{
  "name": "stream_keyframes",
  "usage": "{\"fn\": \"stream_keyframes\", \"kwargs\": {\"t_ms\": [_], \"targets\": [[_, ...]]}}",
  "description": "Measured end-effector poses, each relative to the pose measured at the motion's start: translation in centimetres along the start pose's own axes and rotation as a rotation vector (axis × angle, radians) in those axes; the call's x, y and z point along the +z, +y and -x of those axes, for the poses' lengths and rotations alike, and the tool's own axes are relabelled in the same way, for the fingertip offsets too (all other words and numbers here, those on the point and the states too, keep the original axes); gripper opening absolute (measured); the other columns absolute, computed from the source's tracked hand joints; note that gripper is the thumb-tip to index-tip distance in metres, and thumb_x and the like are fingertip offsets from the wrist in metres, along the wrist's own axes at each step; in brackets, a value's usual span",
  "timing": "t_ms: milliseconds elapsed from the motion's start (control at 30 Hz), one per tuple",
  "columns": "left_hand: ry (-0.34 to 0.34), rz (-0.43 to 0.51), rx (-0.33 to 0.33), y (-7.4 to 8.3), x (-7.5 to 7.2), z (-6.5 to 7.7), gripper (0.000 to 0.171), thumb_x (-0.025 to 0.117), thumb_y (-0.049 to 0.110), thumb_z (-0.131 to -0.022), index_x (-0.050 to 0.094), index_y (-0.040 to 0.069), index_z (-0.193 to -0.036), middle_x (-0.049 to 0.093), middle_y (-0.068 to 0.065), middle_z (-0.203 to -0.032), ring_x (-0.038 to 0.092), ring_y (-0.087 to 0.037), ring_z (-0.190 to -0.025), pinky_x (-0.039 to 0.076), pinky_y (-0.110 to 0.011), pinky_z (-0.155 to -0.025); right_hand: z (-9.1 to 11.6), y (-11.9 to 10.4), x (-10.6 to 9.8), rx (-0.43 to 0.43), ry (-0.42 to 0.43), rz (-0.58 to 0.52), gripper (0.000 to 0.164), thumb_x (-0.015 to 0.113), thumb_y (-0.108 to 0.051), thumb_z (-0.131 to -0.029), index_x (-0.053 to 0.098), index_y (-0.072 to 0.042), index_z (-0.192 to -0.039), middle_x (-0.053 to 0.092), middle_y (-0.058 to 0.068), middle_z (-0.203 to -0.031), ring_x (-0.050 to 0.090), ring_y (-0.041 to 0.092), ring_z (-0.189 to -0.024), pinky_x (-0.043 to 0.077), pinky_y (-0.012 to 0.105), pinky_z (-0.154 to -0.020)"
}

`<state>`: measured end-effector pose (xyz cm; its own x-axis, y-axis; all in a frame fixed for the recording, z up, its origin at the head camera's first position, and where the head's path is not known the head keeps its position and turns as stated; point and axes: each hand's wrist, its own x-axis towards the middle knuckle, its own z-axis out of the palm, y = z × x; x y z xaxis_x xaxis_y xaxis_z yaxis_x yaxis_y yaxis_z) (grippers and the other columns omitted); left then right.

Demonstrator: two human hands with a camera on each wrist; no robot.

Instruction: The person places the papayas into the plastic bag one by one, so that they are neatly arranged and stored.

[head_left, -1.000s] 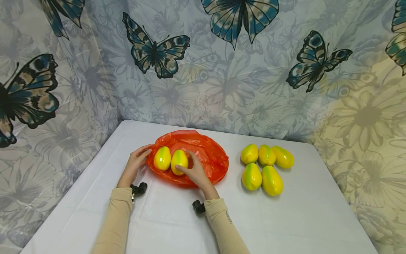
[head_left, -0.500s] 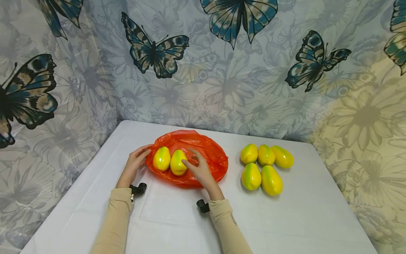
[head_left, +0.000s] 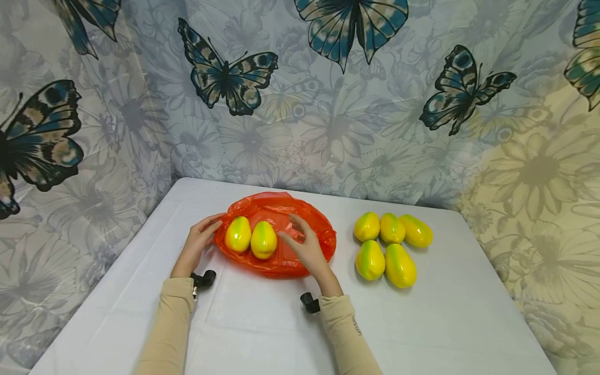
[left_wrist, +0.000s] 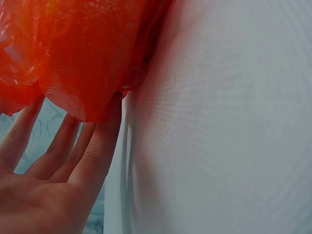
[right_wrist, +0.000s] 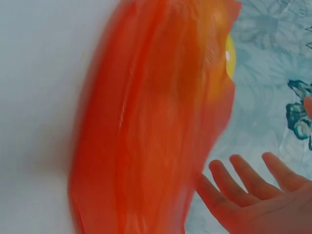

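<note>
A red plastic bag [head_left: 300,219] lies spread open on the table. Inside its left half sit two glossy, pear-shaped yellow fruits with green streaks, the left fruit [head_left: 238,234] and the right fruit [head_left: 263,240]. My left hand [head_left: 199,242] touches the bag's left edge; in the left wrist view its fingers are fairly straight, their tips hidden behind the red film. Over the bag's right part hovers my right hand [head_left: 310,250], thumb and fingers spread, holding nothing. The right wrist view shows that hand [right_wrist: 263,200] beside the bag's rim.
To the right of the bag, several similar yellow fruits [head_left: 400,265] lie grouped in two rows on the white tablecloth [head_left: 262,328]. A patterned butterfly cloth [head_left: 337,135] hangs behind and left of the table. Small black cameras are strapped to both wrists.
My right hand has let go of the right-hand fruit in the bag and moved rightward, away from it. The left hand stays at the bag's edge.
</note>
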<state>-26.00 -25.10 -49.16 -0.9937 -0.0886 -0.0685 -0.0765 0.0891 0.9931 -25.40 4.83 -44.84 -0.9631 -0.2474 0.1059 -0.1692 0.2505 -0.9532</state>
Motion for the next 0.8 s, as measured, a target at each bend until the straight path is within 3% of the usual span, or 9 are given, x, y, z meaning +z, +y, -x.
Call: {"fn": "stream_keyframes", "kwargs": {"t_ms": [267,500,800], "targets": [[-0.012,0.015,0.005,0.7,0.2,0.4,0.050,0.054,0.035,-0.100,0.048,0.012,-0.144,0.047,-0.014,-0.147,0.057,0.003,-0.105,0.051,-0.014,-0.082,0.5,-0.7,-1.8,-0.012,0.018,-0.004,0.063,0.068,-0.031,-0.092,0.040,-0.016,-0.147,0.047,0.011,-0.147,0.040,0.034,-0.139,0.030,0.055,-0.115],[0.002,-0.016,-0.004,0.0,0.1,0.1,0.053,0.055,0.043,-0.098,0.050,0.017,-0.143,0.050,-0.007,-0.145,0.055,0.001,-0.110,0.050,-0.015,-0.085,0.4,0.3,-3.0,-0.025,0.061,0.006,0.062,0.069,-0.033,-0.091,0.042,-0.019,-0.145,0.051,0.010,-0.142,0.045,0.031,-0.135,0.032,0.055,-0.114],[-0.003,-0.020,0.004,0.1,0.1,0.2,0.053,0.055,0.043,-0.098,0.050,0.016,-0.144,0.048,-0.008,-0.147,0.055,0.002,-0.109,0.050,-0.015,-0.085,1.0,0.5,-4.8,-0.012,0.089,0.052,0.064,0.067,-0.038,-0.092,0.039,-0.022,-0.147,0.050,0.013,-0.144,0.045,0.030,-0.134,0.033,0.054,-0.114]]}}
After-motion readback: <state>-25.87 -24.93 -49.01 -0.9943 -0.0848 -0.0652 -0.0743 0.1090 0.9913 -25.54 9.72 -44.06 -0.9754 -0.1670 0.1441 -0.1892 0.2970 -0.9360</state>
